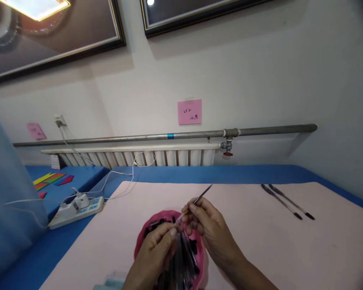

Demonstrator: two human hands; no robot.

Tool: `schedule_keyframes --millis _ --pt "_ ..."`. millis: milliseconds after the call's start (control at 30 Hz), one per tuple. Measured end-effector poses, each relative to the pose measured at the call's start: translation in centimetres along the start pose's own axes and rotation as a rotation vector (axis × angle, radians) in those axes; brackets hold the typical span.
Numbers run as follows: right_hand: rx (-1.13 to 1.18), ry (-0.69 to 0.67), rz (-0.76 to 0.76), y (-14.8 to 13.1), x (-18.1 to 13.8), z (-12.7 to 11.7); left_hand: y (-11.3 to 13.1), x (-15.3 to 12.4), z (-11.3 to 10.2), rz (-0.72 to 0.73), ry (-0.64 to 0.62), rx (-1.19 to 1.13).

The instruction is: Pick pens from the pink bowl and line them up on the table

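My right hand [207,225] pinches a thin pen refill [202,196] that points up and to the right, its dark tip in the air above the pink mat [260,241]. My left hand [157,245] holds the lower, clear end of the same piece, fingertips touching those of the right hand. Both hands hover over a pink bowl [140,241] holding several clear pen barrels and small black caps.
Two assembled black pens [286,201] lie on the mat at the far right. A white power strip [77,209] with chargers and cables sits on the blue table at left. Coloured shapes [53,179] lie further left. A radiator [139,157] and a pipe run along the wall.
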State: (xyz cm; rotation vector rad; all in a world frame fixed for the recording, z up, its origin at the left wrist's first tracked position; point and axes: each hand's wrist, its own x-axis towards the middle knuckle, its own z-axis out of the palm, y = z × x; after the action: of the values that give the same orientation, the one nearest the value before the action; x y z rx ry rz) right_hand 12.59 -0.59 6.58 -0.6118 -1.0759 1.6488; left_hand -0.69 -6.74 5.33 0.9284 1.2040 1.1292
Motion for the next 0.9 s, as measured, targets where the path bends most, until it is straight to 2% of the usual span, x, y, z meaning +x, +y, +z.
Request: schedule_keyframes --millis 200,400,467,600,700,800,900 --pt "-0.049 -0.014 0.003 -0.4 0.0 -0.1 -0.1 0.0 -0.2 0.004 -0.012 -0.004" --pt "-0.409 -0.127 0.043 -0.6 -0.5 0.0 -0.2 0.3 0.0 -0.008 -0.028 0.012" --pt "-0.430 -0.147 0.058 -0.7 -0.6 0.1 -0.3 0.4 -0.1 0.001 -0.007 -0.067" --pt "-0.436 -0.024 0.006 -1.2 -0.3 -0.2 0.0 0.5 -0.7 0.096 0.052 -0.318" --pt "-0.538 0.031 -0.035 -1.7 0.2 -1.1 0.7 0.5 -1.3 0.149 0.137 -0.500" --pt "-0.722 0.000 -0.099 -1.9 0.4 -1.7 1.3 0.4 -1.9 0.199 0.208 -0.632" --pt "-0.895 -0.077 -0.175 -1.8 0.3 -1.8 1.6 0.3 -2.7 0.230 0.231 -0.667"
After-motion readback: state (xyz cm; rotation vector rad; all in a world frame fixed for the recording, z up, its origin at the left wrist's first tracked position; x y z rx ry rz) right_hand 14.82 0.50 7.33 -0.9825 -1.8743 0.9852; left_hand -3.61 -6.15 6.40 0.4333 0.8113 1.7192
